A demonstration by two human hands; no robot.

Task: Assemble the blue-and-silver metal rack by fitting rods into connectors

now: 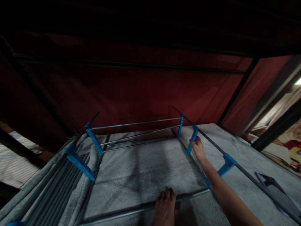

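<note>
A part-built rack of grey metal tubes and blue plastic connectors lies on a grey, fleecy surface. My right hand (pixel 198 147) reaches to its right side, with thumb and fingers closed on a blue plastic connector (pixel 194 135). This connector joins an upper tube (pixel 213 143) to the lower right side. Low in the middle, my left hand (pixel 165 204) lies over the near metal tube (pixel 122 214), its fingers curled across it and partly in shadow. Another blue connector (pixel 81 164) stands on the left side. Crossbars (pixel 136 124) span the far end.
Several loose grey tubes (pixel 58 188) lie side by side at the left. A flat pale item with a dark edge (pixel 277 191) rests at the right. Dark posts (pixel 238 91) and a red sheet (pixel 145 97) enclose the back. The right upper tube extends toward me.
</note>
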